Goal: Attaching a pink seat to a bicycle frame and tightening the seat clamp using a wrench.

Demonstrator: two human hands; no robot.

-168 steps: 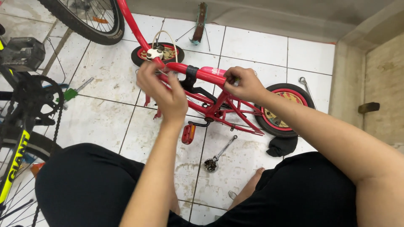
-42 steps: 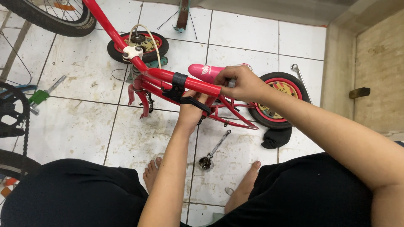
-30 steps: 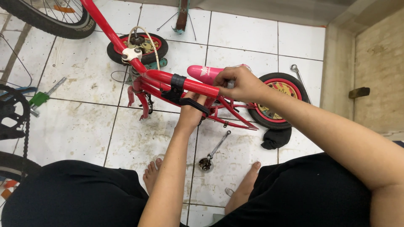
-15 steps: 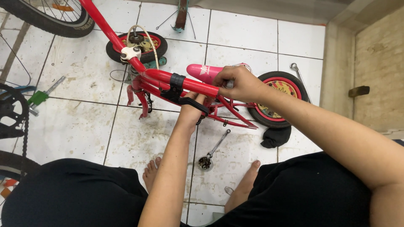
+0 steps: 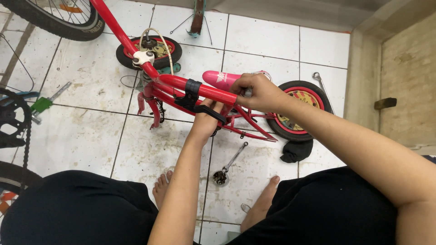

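Lying on its side on the white tiled floor (image 5: 81, 136), the small red children's bicycle (image 5: 181, 88) occupies the centre of the view, with its top tube running left to right between the two hands. The left hand (image 5: 206, 122) reaches up from below and closes around the frame just under the top tube, next to a black strap (image 5: 193, 93) wrapped round that tube. The right hand (image 5: 256, 93) is curled tight at the seat end of the tube, beside the pink saddle (image 5: 220, 78); a small metal part seems to sit between its fingers, but what it is cannot be told.

Status, as a judgement: work is in progress at the seat-tube junction. The saddle is in place, both small wheels (image 5: 297, 111) are mounted, and the crank area is hidden by the left hand. Whether the fastening under the right hand is tight or loose cannot be determined.

Surrounding items: a ratchet wrench (image 5: 229, 164) lies on the tiles below the frame, near the bare feet (image 5: 265, 199). A black rag (image 5: 297, 150) rests against the rear wheel. A spanner (image 5: 321, 86) lies beyond that wheel. A larger bicycle's tyre (image 5: 59, 25) and chainring (image 5: 13, 118) stand at the left edge.
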